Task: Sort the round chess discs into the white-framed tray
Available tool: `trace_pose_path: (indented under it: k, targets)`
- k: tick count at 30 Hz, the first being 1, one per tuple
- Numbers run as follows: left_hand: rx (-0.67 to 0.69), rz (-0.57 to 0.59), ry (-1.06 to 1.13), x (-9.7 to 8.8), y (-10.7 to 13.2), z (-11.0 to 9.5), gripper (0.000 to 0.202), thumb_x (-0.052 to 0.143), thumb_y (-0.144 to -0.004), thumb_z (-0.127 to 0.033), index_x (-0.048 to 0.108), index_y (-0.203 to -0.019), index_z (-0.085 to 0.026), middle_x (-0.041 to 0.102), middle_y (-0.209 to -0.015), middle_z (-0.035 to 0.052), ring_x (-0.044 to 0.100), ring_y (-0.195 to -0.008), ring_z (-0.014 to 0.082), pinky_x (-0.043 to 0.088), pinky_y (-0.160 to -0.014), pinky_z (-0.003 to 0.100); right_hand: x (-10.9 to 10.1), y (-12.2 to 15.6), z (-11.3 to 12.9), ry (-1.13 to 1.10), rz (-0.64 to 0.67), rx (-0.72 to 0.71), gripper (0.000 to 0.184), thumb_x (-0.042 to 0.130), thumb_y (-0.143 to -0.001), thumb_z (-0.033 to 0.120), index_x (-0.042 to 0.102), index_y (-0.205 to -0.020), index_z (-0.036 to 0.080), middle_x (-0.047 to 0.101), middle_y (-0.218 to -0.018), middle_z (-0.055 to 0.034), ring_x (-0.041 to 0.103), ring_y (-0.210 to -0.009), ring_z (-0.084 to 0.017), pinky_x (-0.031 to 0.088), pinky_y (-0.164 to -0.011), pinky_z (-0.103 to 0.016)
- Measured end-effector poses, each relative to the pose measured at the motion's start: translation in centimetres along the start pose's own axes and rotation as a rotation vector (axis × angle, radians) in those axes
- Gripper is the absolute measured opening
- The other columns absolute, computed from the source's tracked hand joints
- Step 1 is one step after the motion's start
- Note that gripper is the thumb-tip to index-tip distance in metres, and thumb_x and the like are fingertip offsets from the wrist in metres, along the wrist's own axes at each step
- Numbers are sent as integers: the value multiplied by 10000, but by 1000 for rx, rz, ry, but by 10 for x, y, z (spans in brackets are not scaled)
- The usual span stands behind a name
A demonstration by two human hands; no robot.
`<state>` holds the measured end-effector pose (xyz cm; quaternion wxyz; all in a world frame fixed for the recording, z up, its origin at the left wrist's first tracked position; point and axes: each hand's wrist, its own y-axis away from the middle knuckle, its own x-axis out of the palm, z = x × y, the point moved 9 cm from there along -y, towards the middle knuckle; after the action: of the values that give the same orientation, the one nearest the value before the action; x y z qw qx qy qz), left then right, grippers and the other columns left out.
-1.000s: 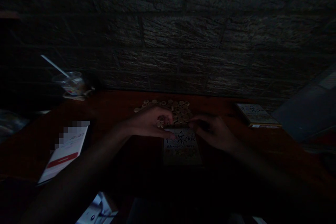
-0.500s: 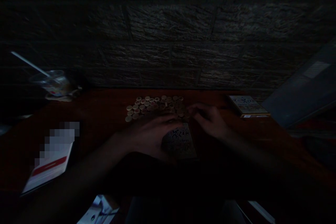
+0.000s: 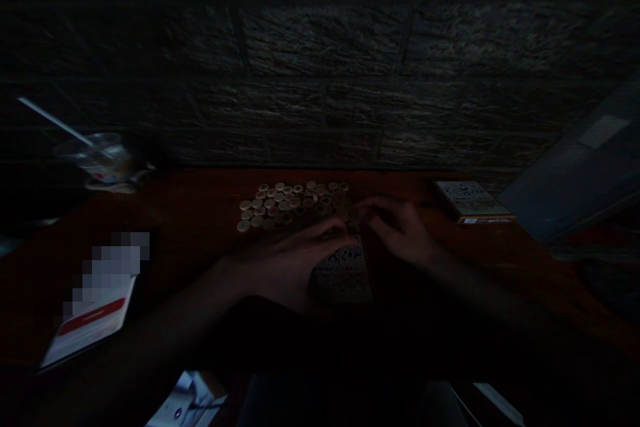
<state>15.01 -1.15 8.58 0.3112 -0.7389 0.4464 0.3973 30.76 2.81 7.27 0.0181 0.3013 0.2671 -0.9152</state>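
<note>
Fingers (image 3: pixel 327 232) of the left hand (image 3: pixel 290 263), half closed, hold the printed box (image 3: pixel 346 273) near me. The right hand (image 3: pixel 400 230) touches the round pieces (image 3: pixel 285 203) behind it, its grip too dark to tell. I think a careless sweep may scatter pieces off the bench (image 3: pixel 200 213).

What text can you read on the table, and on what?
Nothing reads clearly.
Small printed box beside the left hand: black brush characters, too dark.
Second printed box, far right: blurred.
White card with red band: blurred.
Round pale game pieces: marks too small.
</note>
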Motion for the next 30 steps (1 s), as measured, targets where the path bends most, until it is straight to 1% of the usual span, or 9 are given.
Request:
trace_pose_path:
  k: [7, 11, 15, 18, 23, 26, 30]
  targets:
    - [44, -21, 85, -4, -2, -2, 862, 898, -626, -364, 551, -1412, -286, 557, -1385, 67, 558, -1305, 298, 523, -1084, 426, -1, 0, 2, -10, -1, 9, 177, 586, -954, 269, 750, -986, 212, 801, -965, -31, 750, -880, -197, 564, -767, -312]
    - [59, -34, 92, -5, -3, 0, 890, 900, -625, -383, 536, -1429, -274, 552, -1399, 87, 553, -1306, 313, 513, -1096, 456, 0, 0, 4, -18, 4, -4, 190, 584, -965, 307, 748, -986, 212, 800, -965, -31, 745, -877, -192, 562, -761, -319]
    - [87, -40, 83, -6, -3, -1, 913, 896, -630, -420, 518, -1445, -254, 530, -1438, 109, 522, -1349, 337, 491, -1120, 483, 0, 0, 5, -16, 14, 4, 210, 580, -974, 338, 750, -991, 214, 803, -965, -33, 745, -864, -188, 560, -743, -318]
    - [87, -50, 80, -8, -3, 0, 919, 890, -635, -422, 513, -1457, -259, 530, -1445, 110, 523, -1353, 343, 483, -1127, 492, 0, 0, 6, -20, 19, 0, 208, 578, -975, 328, 745, -989, 205, 799, -950, -39, 745, -854, -192, 561, -742, -320]
    - [119, -70, 109, -11, -3, -3, 927, 899, -627, -416, 513, -1452, -242, 543, -1430, 111, 525, -1349, 323, 482, -1124, 460, -3, 1, 5, -6, 4, -3, 217, 581, -976, 340, 750, -993, 205, 803, -963, -46, 752, -865, -206, 566, -758, -331]
    - [138, -71, 124, -13, -3, -5, 923, 898, -622, -432, 520, -1442, -242, 552, -1421, 115, 528, -1342, 331, 471, -1128, 474, -4, 1, 5, 1, -1, -3, 211, 582, -971, 325, 755, -990, 207, 807, -970, -50, 756, -877, -220, 571, -768, -339]
    - [128, -69, 153, -15, -2, -6, 921, 895, -625, -431, 521, -1449, -258, 555, -1432, 109, 533, -1341, 331, 466, -1131, 482, -5, 1, 2, 8, -17, 15, 210, 594, -961, 336, 762, -975, 210, 807, -953, -53, 758, -858, -232, 578, -751, -342]
